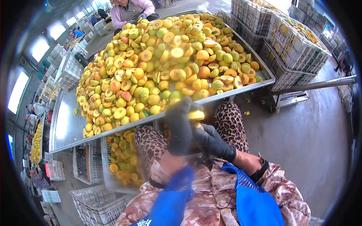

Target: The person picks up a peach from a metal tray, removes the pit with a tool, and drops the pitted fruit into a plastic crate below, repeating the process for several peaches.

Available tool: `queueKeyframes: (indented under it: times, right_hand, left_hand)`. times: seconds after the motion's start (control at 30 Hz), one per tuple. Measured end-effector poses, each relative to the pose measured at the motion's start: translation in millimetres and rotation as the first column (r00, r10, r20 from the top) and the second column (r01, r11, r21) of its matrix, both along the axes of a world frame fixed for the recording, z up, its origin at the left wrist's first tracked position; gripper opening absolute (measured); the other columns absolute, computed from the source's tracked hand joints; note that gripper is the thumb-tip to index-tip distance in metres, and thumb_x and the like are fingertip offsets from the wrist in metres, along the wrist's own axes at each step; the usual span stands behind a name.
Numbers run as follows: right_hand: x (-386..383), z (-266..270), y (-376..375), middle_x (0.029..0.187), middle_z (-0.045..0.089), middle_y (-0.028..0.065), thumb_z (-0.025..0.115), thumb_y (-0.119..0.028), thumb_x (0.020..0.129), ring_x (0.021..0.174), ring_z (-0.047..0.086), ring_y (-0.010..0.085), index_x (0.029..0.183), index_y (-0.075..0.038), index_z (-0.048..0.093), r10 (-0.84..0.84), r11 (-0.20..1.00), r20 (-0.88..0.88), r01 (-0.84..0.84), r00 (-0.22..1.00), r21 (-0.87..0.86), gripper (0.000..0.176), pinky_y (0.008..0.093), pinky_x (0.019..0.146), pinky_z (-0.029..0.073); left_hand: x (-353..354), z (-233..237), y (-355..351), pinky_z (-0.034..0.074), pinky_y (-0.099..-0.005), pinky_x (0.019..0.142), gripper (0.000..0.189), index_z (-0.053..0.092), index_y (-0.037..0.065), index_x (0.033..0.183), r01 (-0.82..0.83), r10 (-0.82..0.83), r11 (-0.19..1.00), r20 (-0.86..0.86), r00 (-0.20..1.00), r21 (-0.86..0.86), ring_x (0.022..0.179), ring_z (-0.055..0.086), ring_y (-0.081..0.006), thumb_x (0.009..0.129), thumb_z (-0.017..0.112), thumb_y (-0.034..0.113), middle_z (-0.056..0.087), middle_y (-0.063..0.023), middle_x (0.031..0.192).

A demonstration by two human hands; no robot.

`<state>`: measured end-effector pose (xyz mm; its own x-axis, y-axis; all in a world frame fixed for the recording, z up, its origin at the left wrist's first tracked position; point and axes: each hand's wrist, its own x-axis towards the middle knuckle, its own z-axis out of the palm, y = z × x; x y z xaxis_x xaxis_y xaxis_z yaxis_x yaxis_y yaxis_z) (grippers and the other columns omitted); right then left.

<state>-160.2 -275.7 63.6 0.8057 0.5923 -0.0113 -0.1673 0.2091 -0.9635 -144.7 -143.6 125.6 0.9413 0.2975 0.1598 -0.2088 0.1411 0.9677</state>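
Both of my hands wear dark gloves and meet above my lap, close to the near rim of a metal table. My left hand (178, 126) is smeared by motion, and its fingers cannot be made out. My right hand (217, 142) is closed, its fingertips at a cut yellow peach (196, 115) between the hands. Part of that peach is hidden by the gloves. Beyond the rim lies a large heap of halved peaches (151, 67), yellow, green and reddish, many with the cut face showing.
The metal table (68, 120) has a raised rim. Beneath it stands a crate of peaches (105, 158), with stacked white crates (100, 203) nearer me. Filled crates (298, 41) rise at the right beside a metal bar (316, 84). Across the table sits another person (128, 13).
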Motion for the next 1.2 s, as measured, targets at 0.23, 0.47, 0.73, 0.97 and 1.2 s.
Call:
queueKeyframes:
  times: [0.23,0.47,0.73,0.97,1.2]
  right_hand:
    - [-5,17,-6,0.105,0.063,0.0007,0.056,-0.037,0.105,0.097,0.056,0.0101,0.121,0.000,0.061,0.122,0.991,0.101,-0.126,0.987,0.037,0.041,0.0308,0.084,0.049]
    - [-8,33,-8,0.117,0.061,0.0017,0.062,-0.036,0.100,0.105,0.055,0.0091,0.137,-0.002,0.055,0.308,0.948,-0.053,-0.302,0.950,0.098,0.051,0.0289,0.090,0.049]
    - [12,25,22,0.105,0.064,0.0067,0.065,-0.028,0.098,0.096,0.061,0.0174,0.130,-0.003,0.056,0.400,0.916,0.257,-0.390,0.880,-0.091,0.042,0.0340,0.087,0.052]
    - [10,-42,30,0.088,0.068,0.0132,0.069,-0.038,0.097,0.078,0.063,0.0212,0.113,-0.001,0.066,0.229,0.972,-0.015,-0.229,0.973,-0.054,0.041,0.0358,0.072,0.052]
    - [12,-54,24,0.086,0.068,0.0163,0.065,-0.045,0.098,0.079,0.066,0.0270,0.112,-0.009,0.070,0.371,0.875,-0.061,-0.371,0.927,-0.312,0.039,0.0388,0.071,0.053]
  left_hand:
    - [-21,9,0,0.054,-0.0333,0.071,0.041,0.068,-0.002,0.091,0.067,-0.047,0.994,0.216,0.975,-0.083,0.072,0.067,-0.0222,0.107,0.047,0.030,0.072,-0.0143,0.080]
    - [-26,16,20,0.057,-0.0423,0.071,0.046,0.057,0.003,0.081,0.402,-0.320,0.867,0.289,0.902,-0.294,0.077,0.069,-0.0340,0.110,0.046,0.039,0.065,-0.0160,0.082]
    - [-27,11,59,0.054,-0.0353,0.070,0.044,0.063,0.002,0.088,0.361,-0.364,0.932,0.140,0.921,0.044,0.075,0.067,-0.0219,0.105,0.057,0.042,0.066,-0.0127,0.076]
    - [-76,-49,222,0.056,-0.0357,0.093,0.046,0.066,-0.005,0.123,-0.526,0.528,0.849,-0.105,0.843,0.051,0.098,0.070,-0.0238,0.105,0.058,0.037,0.073,-0.0128,0.107]
    - [85,-80,213,0.047,-0.0430,0.106,0.035,0.069,0.001,0.123,-0.446,0.260,0.481,0.363,0.895,0.755,0.120,0.062,-0.0353,0.092,0.069,0.018,0.069,-0.0196,0.124]
